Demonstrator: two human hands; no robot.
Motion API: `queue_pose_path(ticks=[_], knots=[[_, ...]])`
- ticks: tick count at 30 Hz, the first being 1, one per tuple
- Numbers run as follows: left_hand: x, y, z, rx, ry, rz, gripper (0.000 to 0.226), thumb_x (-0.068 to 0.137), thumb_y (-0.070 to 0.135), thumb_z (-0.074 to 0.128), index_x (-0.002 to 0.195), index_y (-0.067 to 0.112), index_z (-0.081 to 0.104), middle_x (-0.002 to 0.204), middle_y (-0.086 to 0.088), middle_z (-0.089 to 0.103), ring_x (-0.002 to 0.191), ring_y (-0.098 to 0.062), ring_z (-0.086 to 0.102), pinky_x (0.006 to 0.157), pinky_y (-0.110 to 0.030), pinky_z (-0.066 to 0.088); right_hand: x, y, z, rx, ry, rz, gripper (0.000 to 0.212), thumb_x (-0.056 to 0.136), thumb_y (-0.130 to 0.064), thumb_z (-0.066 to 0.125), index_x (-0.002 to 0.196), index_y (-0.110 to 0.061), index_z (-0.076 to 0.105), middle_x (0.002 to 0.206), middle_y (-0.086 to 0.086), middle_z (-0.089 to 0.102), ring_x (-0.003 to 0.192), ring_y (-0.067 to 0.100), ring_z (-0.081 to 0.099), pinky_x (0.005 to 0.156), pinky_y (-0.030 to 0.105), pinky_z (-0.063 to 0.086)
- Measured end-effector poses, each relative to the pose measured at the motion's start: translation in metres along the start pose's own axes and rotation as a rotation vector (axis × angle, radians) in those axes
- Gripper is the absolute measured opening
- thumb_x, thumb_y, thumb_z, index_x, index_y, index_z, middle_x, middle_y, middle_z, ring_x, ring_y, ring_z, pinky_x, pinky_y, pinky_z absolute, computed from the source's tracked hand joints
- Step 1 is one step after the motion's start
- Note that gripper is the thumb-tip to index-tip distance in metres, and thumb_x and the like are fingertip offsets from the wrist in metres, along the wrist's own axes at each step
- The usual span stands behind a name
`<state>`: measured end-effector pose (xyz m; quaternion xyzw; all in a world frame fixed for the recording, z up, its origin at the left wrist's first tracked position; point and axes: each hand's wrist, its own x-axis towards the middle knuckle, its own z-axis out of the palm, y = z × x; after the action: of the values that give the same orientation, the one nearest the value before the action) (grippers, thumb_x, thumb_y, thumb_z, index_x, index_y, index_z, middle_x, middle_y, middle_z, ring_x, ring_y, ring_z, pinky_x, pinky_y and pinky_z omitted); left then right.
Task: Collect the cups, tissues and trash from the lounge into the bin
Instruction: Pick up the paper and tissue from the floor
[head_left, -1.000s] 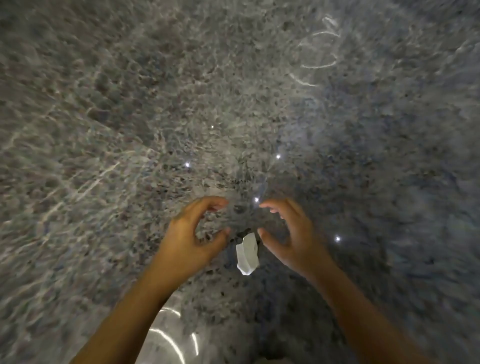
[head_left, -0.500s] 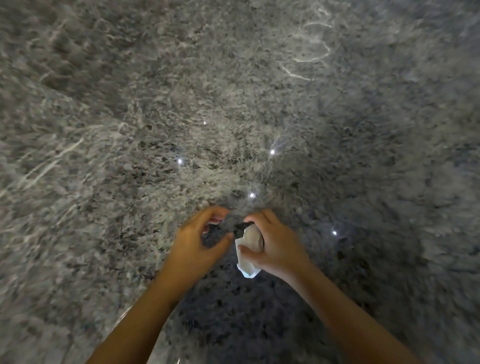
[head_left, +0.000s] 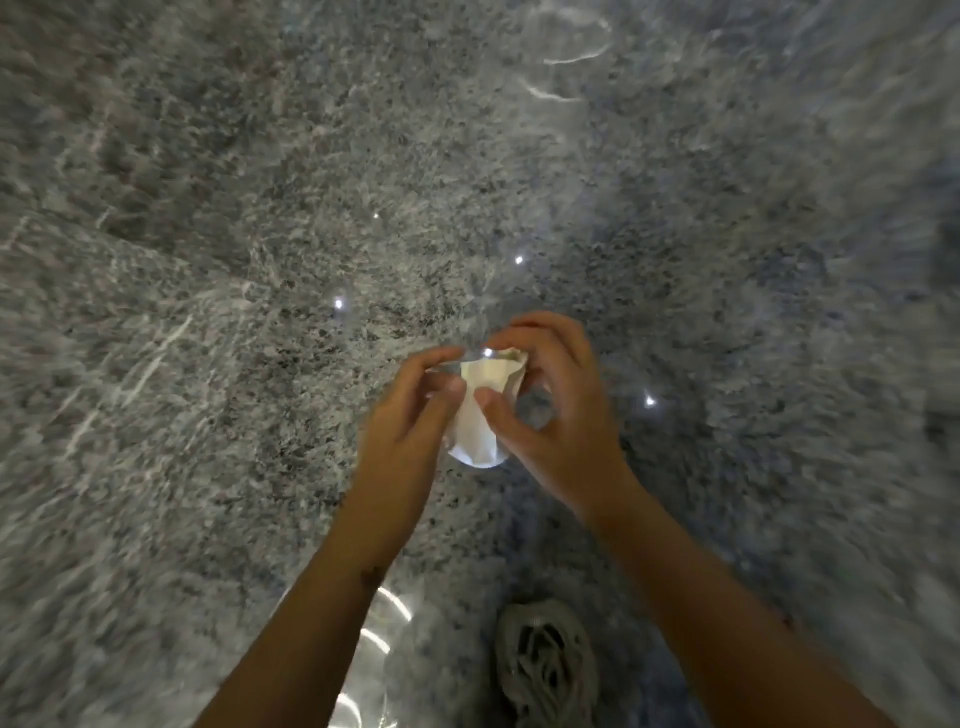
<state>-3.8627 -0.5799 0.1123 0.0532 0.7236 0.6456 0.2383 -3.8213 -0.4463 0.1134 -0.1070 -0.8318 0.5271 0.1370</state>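
**Step in hand:** compacting the crumpled white cup (head_left: 480, 415) for disposal.

**Position:** The cup is held in the air above the speckled floor (head_left: 208, 260), ahead of the shoe (head_left: 545, 665) and well apart from it.

**Grip:**
- The left hand (head_left: 410, 415) pinches the cup's left edge between the thumb and curled fingers (head_left: 436, 361).
- The right hand (head_left: 561, 415) curls over the rim, with its thumb pressed on the front wall.

**Procedure:**
1. Press the walls flat with both thumbs.
2. Transfer the cup to one hand, so the other is free for further trash.
3. Hold the rim uppermost, since it cannot be told whether liquid remains inside.
4. The bin is not in view; locate it before releasing the cup.
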Motion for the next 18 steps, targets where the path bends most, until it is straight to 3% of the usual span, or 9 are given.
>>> queue_pose_path(ticks=[6, 9, 13, 16, 18], knots=[[-0.060, 0.178, 0.033, -0.069, -0.169, 0.035, 0.034, 0.088, 0.033, 0.043, 0.111, 0.019, 0.062, 0.107, 0.000, 0.068, 0.101, -0.017, 0.064, 0.084, -0.030, 0.052, -0.011, -0.155, -0.100, 0.023, 0.093, 0.042, 0.031, 0.078, -0.011, 0.070, 0.106, -0.005, 0.058, 0.117, 0.013, 0.043, 0.107, 0.010, 0.048, 0.085, 0.019, 0.046], [-0.097, 0.269, 0.047, -0.062, -0.250, 0.068, 0.033, 0.089, 0.033, 0.043, 0.110, 0.019, 0.064, 0.104, 0.000, 0.070, 0.095, -0.015, 0.066, 0.075, -0.023, 0.053, -0.016, -0.236, -0.156, 0.028, 0.133, 0.040, 0.031, 0.080, -0.014, 0.067, 0.107, -0.002, 0.058, 0.118, 0.014, 0.044, 0.109, 0.006, 0.047, 0.087, 0.021, 0.046], [-0.146, 0.383, 0.067, -0.047, -0.267, 0.105, 0.031, 0.090, 0.026, 0.048, 0.103, 0.003, 0.067, 0.073, 0.010, 0.072, 0.066, -0.001, 0.067, 0.054, -0.009, 0.047, -0.029, -0.344, -0.224, -0.009, 0.233, 0.012, 0.039, 0.083, -0.029, 0.058, 0.111, -0.002, 0.057, 0.117, 0.008, 0.046, 0.106, 0.006, 0.049, 0.087, 0.016, 0.045], [-0.186, 0.458, 0.085, -0.065, -0.340, 0.188, 0.028, 0.082, 0.036, 0.047, 0.091, 0.029, 0.072, 0.088, 0.019, 0.072, 0.083, 0.003, 0.066, 0.065, -0.006, 0.047, -0.047, -0.415, -0.274, -0.024, 0.309, -0.029, 0.042, 0.085, -0.031, 0.052, 0.121, -0.009, 0.049, 0.123, 0.005, 0.044, 0.113, 0.005, 0.046, 0.093, 0.015, 0.041], [-0.208, 0.503, 0.100, -0.055, -0.389, 0.222, 0.026, 0.081, 0.039, 0.048, 0.087, 0.034, 0.073, 0.091, 0.021, 0.071, 0.087, 0.006, 0.065, 0.067, -0.005, 0.045, -0.065, -0.450, -0.309, -0.091, 0.399, -0.055, 0.044, 0.087, -0.032, 0.050, 0.127, -0.016, 0.042, 0.131, 0.001, 0.041, 0.123, 0.006, 0.039, 0.102, 0.020, 0.035]])
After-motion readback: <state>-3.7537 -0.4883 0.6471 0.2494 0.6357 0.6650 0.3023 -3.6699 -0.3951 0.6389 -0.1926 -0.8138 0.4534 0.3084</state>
